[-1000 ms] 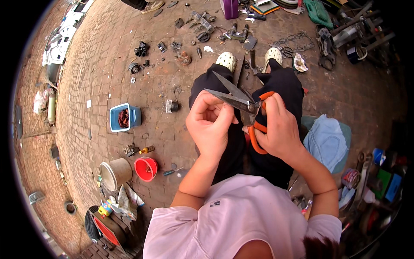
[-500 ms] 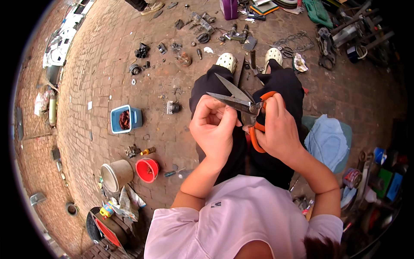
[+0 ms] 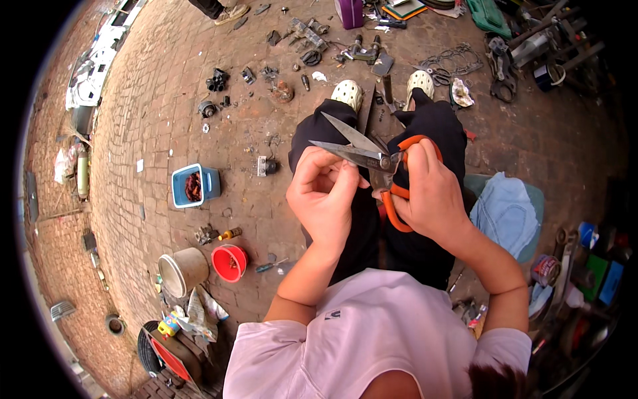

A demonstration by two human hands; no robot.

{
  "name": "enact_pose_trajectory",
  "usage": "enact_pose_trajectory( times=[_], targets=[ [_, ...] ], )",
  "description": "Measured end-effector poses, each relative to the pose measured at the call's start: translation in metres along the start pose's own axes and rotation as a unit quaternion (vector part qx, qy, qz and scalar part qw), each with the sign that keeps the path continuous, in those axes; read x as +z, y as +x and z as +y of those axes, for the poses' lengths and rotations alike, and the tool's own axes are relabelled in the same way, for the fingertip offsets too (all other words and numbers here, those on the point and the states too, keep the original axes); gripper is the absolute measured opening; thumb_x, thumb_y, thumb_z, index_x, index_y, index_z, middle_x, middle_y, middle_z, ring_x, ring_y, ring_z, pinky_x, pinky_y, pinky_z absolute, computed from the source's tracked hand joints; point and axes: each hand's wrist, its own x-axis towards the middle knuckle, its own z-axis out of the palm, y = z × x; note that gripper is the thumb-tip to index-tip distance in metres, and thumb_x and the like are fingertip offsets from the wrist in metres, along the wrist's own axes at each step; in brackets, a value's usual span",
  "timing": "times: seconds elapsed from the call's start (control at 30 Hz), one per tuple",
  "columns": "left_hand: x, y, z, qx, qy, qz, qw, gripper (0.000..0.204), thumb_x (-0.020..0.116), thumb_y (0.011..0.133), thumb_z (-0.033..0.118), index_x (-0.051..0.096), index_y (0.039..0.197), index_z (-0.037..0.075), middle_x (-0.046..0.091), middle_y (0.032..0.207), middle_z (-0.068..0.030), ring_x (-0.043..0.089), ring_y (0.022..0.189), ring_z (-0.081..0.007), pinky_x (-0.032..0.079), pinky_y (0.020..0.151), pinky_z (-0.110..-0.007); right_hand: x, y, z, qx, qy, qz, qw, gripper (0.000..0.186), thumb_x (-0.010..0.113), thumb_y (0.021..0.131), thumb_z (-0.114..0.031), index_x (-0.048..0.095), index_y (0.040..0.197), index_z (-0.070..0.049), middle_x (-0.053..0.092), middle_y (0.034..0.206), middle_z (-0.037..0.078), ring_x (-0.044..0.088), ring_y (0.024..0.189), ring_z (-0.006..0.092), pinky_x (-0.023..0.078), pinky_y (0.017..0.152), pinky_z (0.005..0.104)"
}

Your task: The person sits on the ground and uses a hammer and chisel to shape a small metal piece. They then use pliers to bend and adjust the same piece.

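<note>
My right hand (image 3: pixel 428 189) is closed round the orange handles of a pair of scissors (image 3: pixel 362 156). The two grey blades stand apart and point to the upper left, over my dark-trousered knees. Just below the lower blade is my left hand (image 3: pixel 323 199), its thumb pressed to curled fingers. Whatever it pinches, if anything, is too small or hidden to name. The thumb tip lies close against that blade; whether they touch I cannot tell. Between my shoes a metal bar with an upright post (image 3: pixel 387 90) stands on the floor.
Left on the brick floor are a blue tub (image 3: pixel 216 183), a red bucket (image 3: pixel 243 261) and a pale bucket (image 3: pixel 194 266). Greasy metal parts (image 3: pixel 309 33) lie scattered ahead. A light-blue cloth (image 3: pixel 505 213) drapes a bin at my right, near piled tools. Another person's shoe (image 3: pixel 231 13) shows far left.
Both hands and the scissors have shifted slightly left and up in the picture. The blades stay apart, and the grip of each hand looks the same.
</note>
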Motion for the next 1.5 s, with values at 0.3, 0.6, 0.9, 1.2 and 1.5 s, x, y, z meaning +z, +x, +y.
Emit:
enact_pose_trajectory(
  times=[0.3, 0.6, 0.9, 1.2, 1.5],
  targets=[
    [-0.002, -0.001, -0.001, 0.006, 0.019, 0.006, 1.000, 0.011, 0.061, 0.083, -0.014, 0.060, 0.089, -0.006, 0.056, 0.089, -0.0054, 0.063, 0.065, -0.0103, 0.052, 0.060, -0.022, 0.006, -0.002, -0.003, 0.013, 0.011, -0.003, 1.000, 0.060, 0.082, 0.074, -0.033, 0.047, 0.106, 0.004, 0.050, 0.101, 0.019, 0.061, 0.080, 0.0372, 0.052, 0.064, 0.0418],
    [0.001, -0.003, -0.006, 0.021, 0.042, 0.014, 0.999, 0.012, 0.061, 0.080, -0.016, 0.060, 0.086, -0.006, 0.054, 0.088, -0.0056, 0.058, 0.066, -0.0092, 0.052, 0.060, -0.022, 0.012, -0.002, -0.004, 0.027, -0.004, 0.011, 1.000, 0.058, 0.081, 0.075, -0.026, 0.044, 0.107, 0.006, 0.047, 0.104, 0.021, 0.059, 0.087, 0.0404, 0.051, 0.072, 0.0435],
    [-0.003, -0.003, -0.007, 0.038, 0.044, 0.021, 0.998, 0.014, 0.062, 0.079, -0.017, 0.061, 0.087, -0.005, 0.054, 0.089, -0.0054, 0.056, 0.068, -0.0090, 0.050, 0.063, -0.022, 0.013, -0.003, -0.007, 0.026, 0.005, -0.023, 0.999, 0.060, 0.082, 0.074, -0.028, 0.043, 0.107, 0.005, 0.048, 0.103, 0.022, 0.061, 0.083, 0.0397, 0.053, 0.067, 0.0420],
    [-0.004, 0.000, -0.007, 0.072, 0.082, 0.016, 0.994, 0.013, 0.057, 0.084, -0.013, 0.054, 0.082, -0.001, 0.056, 0.085, -0.0044, 0.061, 0.063, -0.0102, 0.051, 0.058, -0.022, 0.016, -0.005, -0.006, 0.026, 0.015, -0.041, 0.999, 0.062, 0.082, 0.075, -0.031, 0.043, 0.106, 0.006, 0.049, 0.103, 0.023, 0.063, 0.076, 0.0398, 0.054, 0.062, 0.0414],
    [-0.002, 0.000, -0.008, 0.024, 0.048, 0.029, 0.998, 0.009, 0.057, 0.089, -0.008, 0.056, 0.083, -0.001, 0.062, 0.077, -0.0057, 0.060, 0.060, -0.0107, 0.051, 0.058, -0.023, 0.023, -0.005, 0.000, 0.028, 0.019, -0.052, 0.998, 0.062, 0.083, 0.074, -0.026, 0.043, 0.108, 0.007, 0.051, 0.104, 0.025, 0.064, 0.074, 0.0404, 0.056, 0.059, 0.0418]
  ],
)
